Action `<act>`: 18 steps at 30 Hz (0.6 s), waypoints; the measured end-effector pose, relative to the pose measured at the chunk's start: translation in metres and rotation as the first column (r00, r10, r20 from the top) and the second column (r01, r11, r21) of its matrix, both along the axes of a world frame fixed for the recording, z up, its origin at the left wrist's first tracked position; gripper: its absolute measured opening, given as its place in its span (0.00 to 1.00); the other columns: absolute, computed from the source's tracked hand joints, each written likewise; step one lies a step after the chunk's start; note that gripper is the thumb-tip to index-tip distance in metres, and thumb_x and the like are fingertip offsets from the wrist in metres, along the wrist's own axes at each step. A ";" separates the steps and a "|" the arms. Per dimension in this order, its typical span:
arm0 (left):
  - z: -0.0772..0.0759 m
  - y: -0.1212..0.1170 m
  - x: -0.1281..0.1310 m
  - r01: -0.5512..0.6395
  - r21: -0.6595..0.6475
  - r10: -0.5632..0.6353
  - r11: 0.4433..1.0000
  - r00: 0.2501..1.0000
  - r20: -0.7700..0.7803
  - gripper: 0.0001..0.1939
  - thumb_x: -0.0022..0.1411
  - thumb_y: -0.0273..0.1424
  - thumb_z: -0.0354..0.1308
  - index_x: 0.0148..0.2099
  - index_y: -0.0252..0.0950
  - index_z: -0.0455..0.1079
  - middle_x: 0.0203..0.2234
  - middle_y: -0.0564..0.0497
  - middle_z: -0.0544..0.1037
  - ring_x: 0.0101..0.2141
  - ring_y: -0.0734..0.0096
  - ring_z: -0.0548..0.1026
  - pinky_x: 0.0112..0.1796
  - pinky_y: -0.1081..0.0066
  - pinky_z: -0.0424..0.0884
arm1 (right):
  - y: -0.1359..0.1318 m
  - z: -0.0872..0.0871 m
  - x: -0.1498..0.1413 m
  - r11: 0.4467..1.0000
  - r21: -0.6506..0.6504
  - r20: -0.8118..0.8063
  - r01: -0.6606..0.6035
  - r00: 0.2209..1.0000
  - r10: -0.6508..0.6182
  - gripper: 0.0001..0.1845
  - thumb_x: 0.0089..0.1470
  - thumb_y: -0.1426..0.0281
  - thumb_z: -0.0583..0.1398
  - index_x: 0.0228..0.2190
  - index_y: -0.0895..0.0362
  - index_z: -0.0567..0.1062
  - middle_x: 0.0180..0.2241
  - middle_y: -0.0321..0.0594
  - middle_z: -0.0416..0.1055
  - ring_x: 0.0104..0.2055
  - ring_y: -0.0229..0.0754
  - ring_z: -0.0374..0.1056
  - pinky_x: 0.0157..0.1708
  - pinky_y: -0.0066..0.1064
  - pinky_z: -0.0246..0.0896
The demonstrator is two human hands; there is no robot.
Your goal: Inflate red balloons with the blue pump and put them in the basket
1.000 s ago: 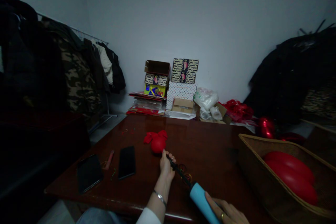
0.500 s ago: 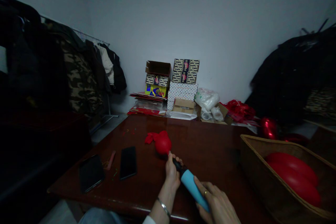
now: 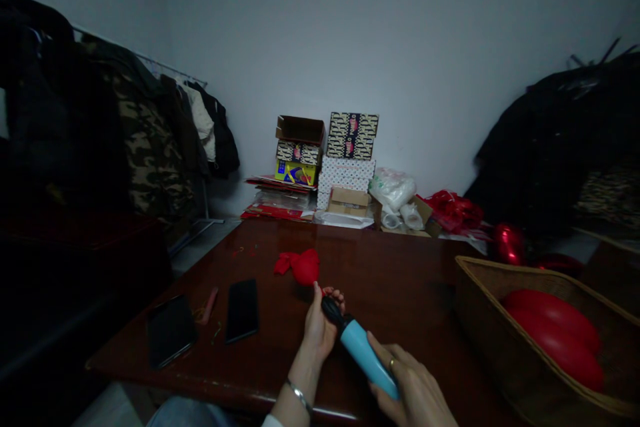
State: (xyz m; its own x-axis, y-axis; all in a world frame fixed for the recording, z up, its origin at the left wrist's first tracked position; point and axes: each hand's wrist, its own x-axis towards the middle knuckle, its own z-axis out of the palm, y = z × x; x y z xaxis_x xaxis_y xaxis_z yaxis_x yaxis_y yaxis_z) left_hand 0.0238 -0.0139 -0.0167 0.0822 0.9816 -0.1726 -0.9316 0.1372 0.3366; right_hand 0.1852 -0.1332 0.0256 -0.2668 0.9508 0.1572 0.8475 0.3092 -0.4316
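A partly inflated red balloon point(image 3: 305, 268) lies above the dark wooden table, with limp red folds on its far left side. My left hand point(image 3: 321, 321) pinches its neck between thumb and fingers, a silver bracelet on the wrist. Close against those fingers is the black nozzle end of a light blue hand pump point(image 3: 369, 359). Whether the nozzle sits inside the balloon's neck I cannot tell. My right hand point(image 3: 413, 380), wearing a gold ring, is wrapped round the pump's blue barrel, which slants down to the right.
Two dark phones or tablets point(image 3: 242, 310) and a small pink strip point(image 3: 211, 305) lie on the table point(image 3: 400, 267) at left. A wicker basket point(image 3: 480, 320) holding red balloons point(image 3: 555, 333) stands at right. Boxes point(image 3: 347, 173) and plastic bags point(image 3: 395, 187) are stacked behind the table.
My right hand has pushed the blue barrel up toward my left hand, covering the black shaft. The balloon swelled rounder, then became smaller and more pointed. My left hand stays at its neck.
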 end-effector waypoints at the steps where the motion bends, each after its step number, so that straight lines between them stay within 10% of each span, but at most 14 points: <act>1: 0.000 0.000 -0.001 0.017 0.006 -0.017 1.000 1.000 0.007 0.12 0.57 0.37 0.58 0.35 0.31 0.68 0.31 0.45 0.74 0.32 0.69 0.75 0.33 0.71 0.72 | 0.000 0.001 0.000 1.000 -0.027 -0.016 -0.013 1.000 0.013 0.33 0.49 0.67 0.54 0.57 0.51 0.57 0.48 0.40 0.68 0.47 0.42 0.65 0.46 0.30 0.57; 7: -0.005 0.003 -0.003 -0.008 0.057 0.001 0.998 0.993 0.114 0.08 0.59 0.32 0.56 0.30 0.33 0.66 0.26 0.50 0.71 0.31 0.72 0.74 0.39 0.68 0.72 | 0.003 0.007 -0.002 0.994 -0.104 -0.096 -0.039 0.995 0.029 0.33 0.47 0.68 0.55 0.57 0.51 0.58 0.47 0.39 0.67 0.47 0.42 0.64 0.47 0.29 0.55; 18: -0.004 0.005 0.011 -0.170 -0.026 0.168 0.985 0.985 -0.045 0.16 0.55 0.41 0.58 0.30 0.35 0.58 0.19 0.58 0.60 0.17 0.82 0.60 0.16 0.80 0.59 | 0.003 0.001 -0.015 0.997 0.020 0.057 0.077 0.995 -0.078 0.31 0.46 0.69 0.55 0.54 0.50 0.62 0.44 0.40 0.69 0.45 0.44 0.66 0.44 0.32 0.58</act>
State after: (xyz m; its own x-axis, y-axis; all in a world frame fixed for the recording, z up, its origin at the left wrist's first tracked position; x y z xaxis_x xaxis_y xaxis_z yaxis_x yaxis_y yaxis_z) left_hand 0.0345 -0.0087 -0.0203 -0.0927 0.9751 -0.2014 -0.9270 -0.0107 0.3749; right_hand 0.1705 -0.1301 0.0269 -0.2013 0.9662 0.1608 0.8926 0.2486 -0.3762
